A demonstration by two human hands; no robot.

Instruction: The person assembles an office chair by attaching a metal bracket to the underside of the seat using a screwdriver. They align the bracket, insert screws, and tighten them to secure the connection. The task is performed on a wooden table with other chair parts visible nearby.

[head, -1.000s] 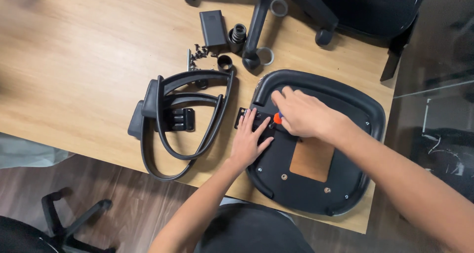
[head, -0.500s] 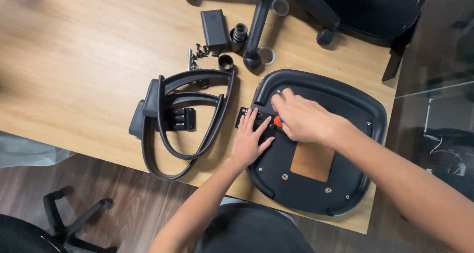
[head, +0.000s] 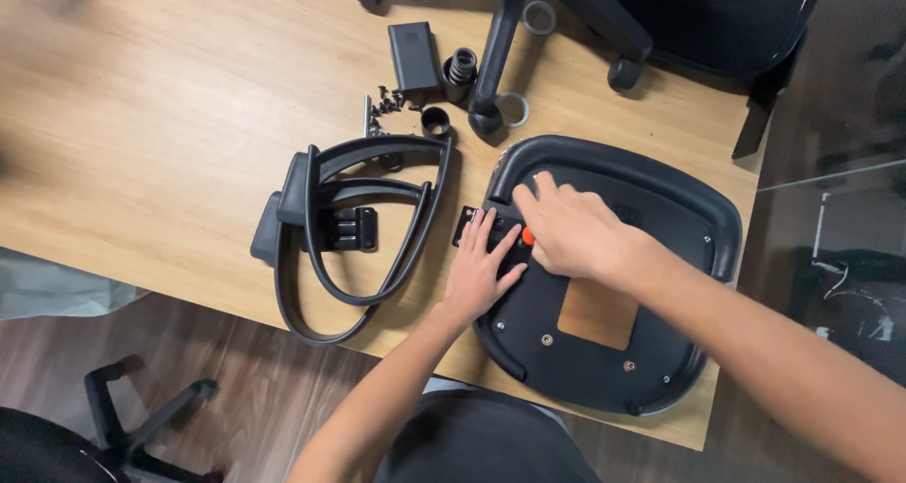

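From the head camera, I see my left hand [head: 481, 268] spread flat and open on a small black bracket [head: 469, 224] at the left edge of the upturned black seat pan [head: 661, 209], which lies on the wooden counter [head: 160, 115]. My right hand [head: 571, 230] curls closed around an orange-tipped tool [head: 528, 239] just beside it. Two looped black armrests [head: 354, 224] lie to the left, with loose screws [head: 385, 101] above them.

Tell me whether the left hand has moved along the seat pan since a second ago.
No. The left hand lies flat at the left edge of the black seat pan, beside the small bracket there, same as before.
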